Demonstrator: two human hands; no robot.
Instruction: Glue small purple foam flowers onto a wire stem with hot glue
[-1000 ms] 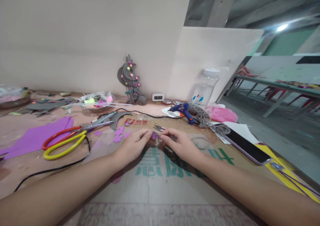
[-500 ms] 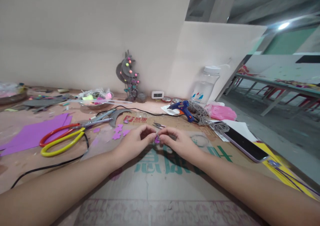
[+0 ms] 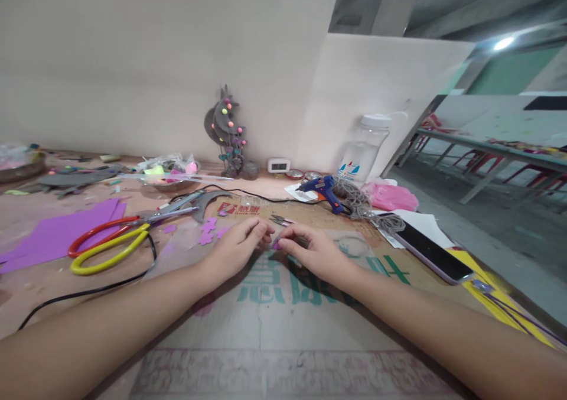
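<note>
My right hand point(image 3: 312, 247) pinches a small purple and grey piece point(image 3: 277, 243) between thumb and forefinger. Just left of it, my left hand point(image 3: 243, 245) has its thumb and fingertips pressed together; whatever they may hold is too small to make out. A narrow gap separates the two hands above the cardboard point(image 3: 319, 323). Beyond the fingertips lies a pair of small thread snips point(image 3: 281, 220). Purple foam cutouts point(image 3: 207, 233), some flower-shaped, are beside my left hand.
To the left are red-and-yellow-handled scissors point(image 3: 108, 246) on purple sheets point(image 3: 57, 234), with a black cable point(image 3: 84, 292). A blue glue gun point(image 3: 325, 192), grey cord point(image 3: 354, 200), water bottle point(image 3: 361, 152) and phone point(image 3: 432, 249) lie right. A decorated grey moon ornament point(image 3: 228, 131) stands behind.
My left hand has drawn slightly left, away from the purple and grey piece, and its fingers have curled in. My right hand keeps hold of the piece.
</note>
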